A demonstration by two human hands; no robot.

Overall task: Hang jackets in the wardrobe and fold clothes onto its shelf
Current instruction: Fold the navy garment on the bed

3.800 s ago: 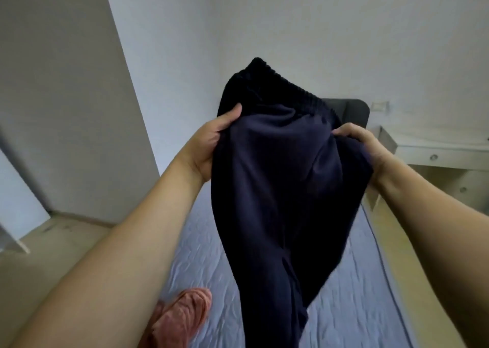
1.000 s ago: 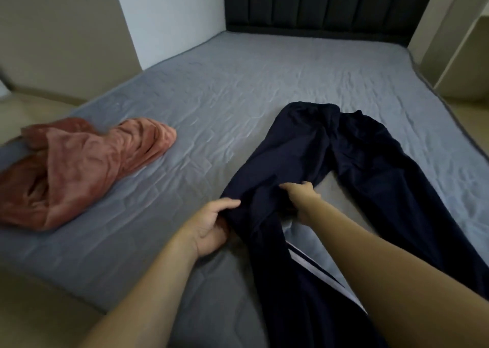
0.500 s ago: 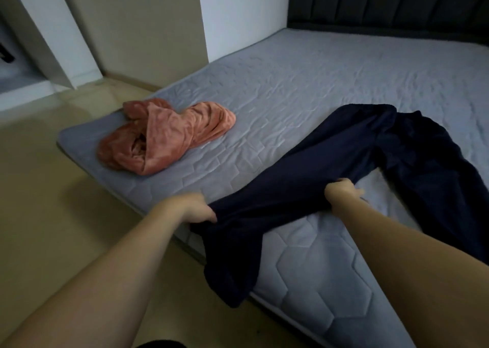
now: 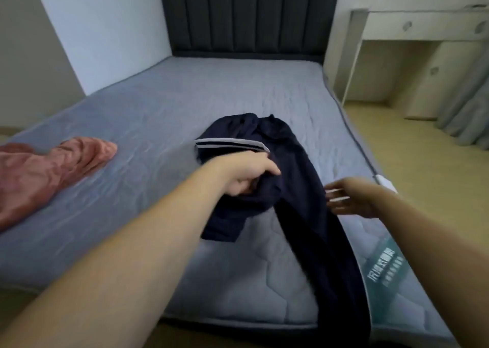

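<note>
Navy trousers [image 4: 299,189] are laid on the grey mattress [image 4: 158,109], near its right edge, with one leg trailing over the foot of the bed. A bunch of the other leg is gripped in the left hand [image 4: 246,175] and is held lifted over the rest of the garment, a white-striped band being turned up just beyond the knuckles. The right hand [image 4: 349,199] is held with fingers spread, just beside the trailing leg and gripping nothing; whether the cloth is touched cannot be told, as the fingers are blurred. The folding is judged to be only begun: one leg is being brought across, and no neat stack has been made. A pink garment [image 4: 47,170] is left crumpled at the left side of the mattress, apparently untouched. No wardrobe, shelf or jacket is shown, so hanging and shelving are judged to be outstanding
</note>
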